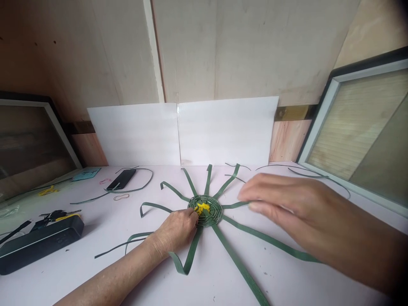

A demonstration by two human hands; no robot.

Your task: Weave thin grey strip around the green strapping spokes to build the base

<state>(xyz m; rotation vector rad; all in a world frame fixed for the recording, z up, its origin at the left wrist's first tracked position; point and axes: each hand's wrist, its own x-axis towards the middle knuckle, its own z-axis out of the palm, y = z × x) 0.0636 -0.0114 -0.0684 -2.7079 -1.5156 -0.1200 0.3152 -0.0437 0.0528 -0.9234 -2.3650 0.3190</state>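
A round woven base (214, 213) of green flat strapping lies on the table, with long green strips (237, 260) fanning out from it on all sides. Bright yellow ties (202, 208) sit at its centre. My left hand (181, 227) is closed on the near left rim of the base; its fingertips are partly hidden. To the right, my right hand (283, 199), slightly blurred, has thumb and fingers closed around the end of a green strip (234, 205) that leads from the base. Several other strips are bent at their ends.
A black phone (121, 179) lies at back left with a thin green strand (148, 185) across it. A dark box-shaped device (43, 243) with keys (52, 216) on it stands at left. White panels (226, 131) line the back; framed glass panes (366, 127) lean at both sides.
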